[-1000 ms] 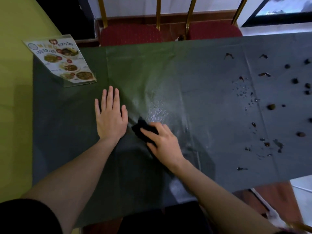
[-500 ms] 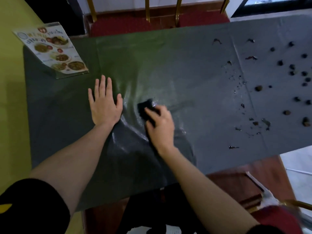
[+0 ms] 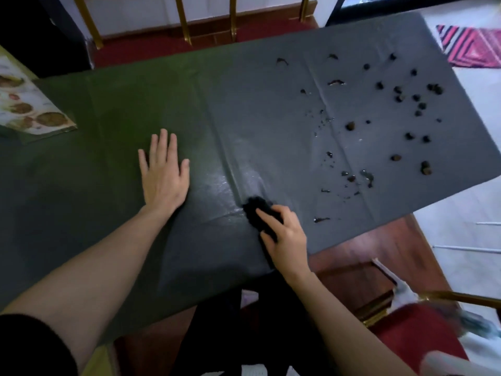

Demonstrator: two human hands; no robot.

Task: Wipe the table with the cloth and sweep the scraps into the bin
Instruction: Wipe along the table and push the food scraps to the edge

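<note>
A dark plastic sheet covers the table (image 3: 113, 109). My right hand (image 3: 286, 237) presses a black cloth (image 3: 256, 208) onto the sheet near the table's front edge. A wet streak shines just left of the cloth. My left hand (image 3: 164, 172) lies flat on the sheet with fingers spread, to the left of the cloth. Several dark food scraps (image 3: 395, 109) and liquid drops are scattered over the right half of the table, apart from the cloth. No bin is visible.
A laminated menu card (image 3: 29, 109) lies at the table's left end. Red-seated chairs with gold legs (image 3: 184, 25) stand behind the table. Another red chair (image 3: 412, 329) is at the near right. A striped mat (image 3: 471, 47) lies on the floor beyond the right end.
My right hand has slid the cloth to the right and toward the front edge, leaving a wet trail. The left hand stays flat. The camera has swung right, showing more scraps.
</note>
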